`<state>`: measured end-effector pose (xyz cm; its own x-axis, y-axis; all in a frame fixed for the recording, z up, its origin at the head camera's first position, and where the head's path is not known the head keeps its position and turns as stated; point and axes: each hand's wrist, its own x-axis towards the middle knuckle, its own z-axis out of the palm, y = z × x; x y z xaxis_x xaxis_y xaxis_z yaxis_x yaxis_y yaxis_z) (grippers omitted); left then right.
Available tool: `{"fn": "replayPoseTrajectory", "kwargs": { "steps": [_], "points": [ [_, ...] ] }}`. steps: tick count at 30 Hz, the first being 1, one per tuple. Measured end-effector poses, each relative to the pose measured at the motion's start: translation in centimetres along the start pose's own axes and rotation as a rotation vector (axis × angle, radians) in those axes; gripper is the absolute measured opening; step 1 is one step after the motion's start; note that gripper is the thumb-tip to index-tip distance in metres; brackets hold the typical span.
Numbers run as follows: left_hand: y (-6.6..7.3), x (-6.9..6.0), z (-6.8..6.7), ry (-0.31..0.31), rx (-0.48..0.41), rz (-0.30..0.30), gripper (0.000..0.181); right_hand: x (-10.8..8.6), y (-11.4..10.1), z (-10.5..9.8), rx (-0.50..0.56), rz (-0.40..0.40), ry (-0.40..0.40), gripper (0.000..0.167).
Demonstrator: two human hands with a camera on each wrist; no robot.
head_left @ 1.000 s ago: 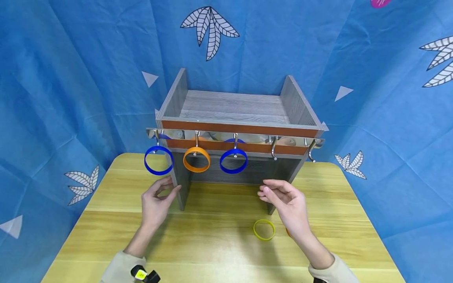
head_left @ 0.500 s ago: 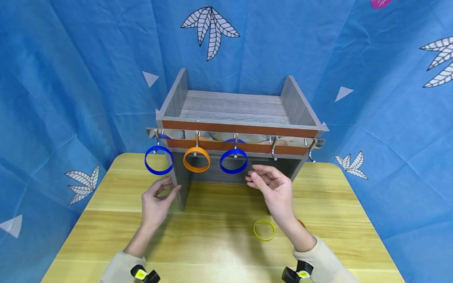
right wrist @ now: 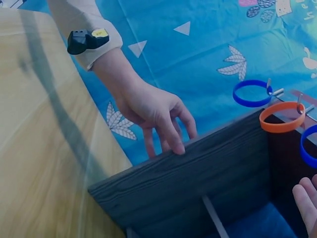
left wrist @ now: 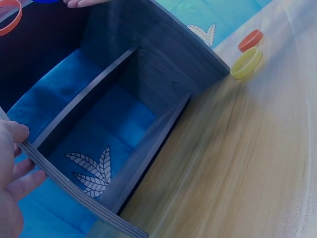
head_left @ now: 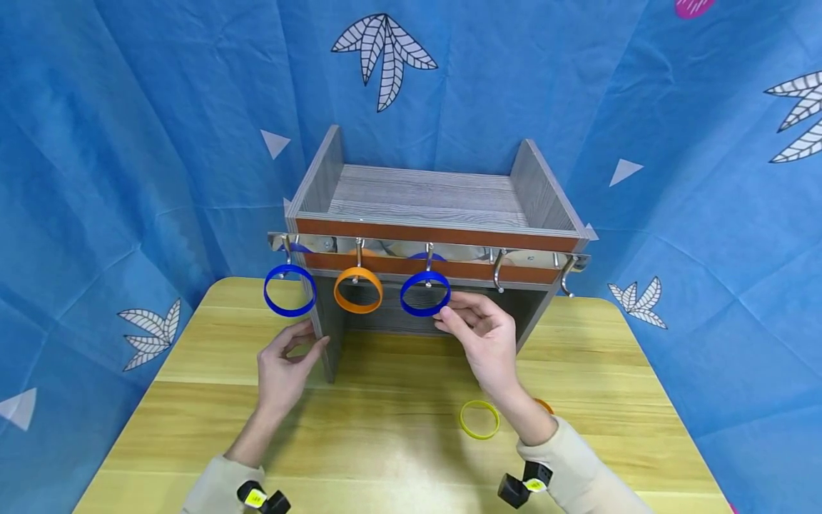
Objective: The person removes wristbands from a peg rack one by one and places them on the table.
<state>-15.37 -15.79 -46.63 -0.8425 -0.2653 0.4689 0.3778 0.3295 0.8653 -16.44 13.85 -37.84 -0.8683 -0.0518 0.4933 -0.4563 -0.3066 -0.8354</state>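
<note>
A grey wooden shelf [head_left: 427, 193] carries a metal hook rail [head_left: 462, 251] across its front. My left hand [head_left: 282, 368] grips the front edge of the shelf's left side panel [head_left: 325, 350], thumb on the inner face and fingers outside. My right hand [head_left: 484, 339], fingers loosely bent, is at the lower right of a blue ring [head_left: 411, 309] on the middle hook. The thumb tip overlaps that ring in the head view, but the right wrist view shows a gap. An orange ring [head_left: 358, 309] and another blue ring [head_left: 289, 312] hang farther left.
Two hooks on the right, such as the curved hook [head_left: 497, 271], carry no ring. A yellow ring [left wrist: 246, 63] and an orange ring [left wrist: 250, 40] lie on the wooden table [head_left: 385, 457]. Blue patterned cloth [head_left: 193, 143] hangs behind and at the sides.
My right hand has moved left and slightly up, from near the right side panel to beside the middle blue ring. The left hand keeps its place on the shelf.
</note>
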Motion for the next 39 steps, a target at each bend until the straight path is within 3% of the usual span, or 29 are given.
{"fn": "replayPoseTrajectory", "kwargs": {
  "steps": [7,20,29,39],
  "points": [
    [0.1,0.1,0.0,0.002,0.000,-0.015,0.031,0.2,0.0,0.6,0.010,-0.005,0.006,0.017],
    [0.0,0.1,0.0,0.001,0.000,0.003,0.031,-0.1,-0.6,1.2,0.057,-0.012,0.016,0.027],
    [0.1,0.1,0.0,-0.001,-0.011,-0.003,0.032,-0.5,-1.0,1.5,0.058,-0.010,0.019,0.019],
    [-0.3,0.1,0.0,0.003,-0.013,-0.020,0.034,-0.6,-1.7,1.6,0.065,-0.011,0.005,0.024]
  ]
}}
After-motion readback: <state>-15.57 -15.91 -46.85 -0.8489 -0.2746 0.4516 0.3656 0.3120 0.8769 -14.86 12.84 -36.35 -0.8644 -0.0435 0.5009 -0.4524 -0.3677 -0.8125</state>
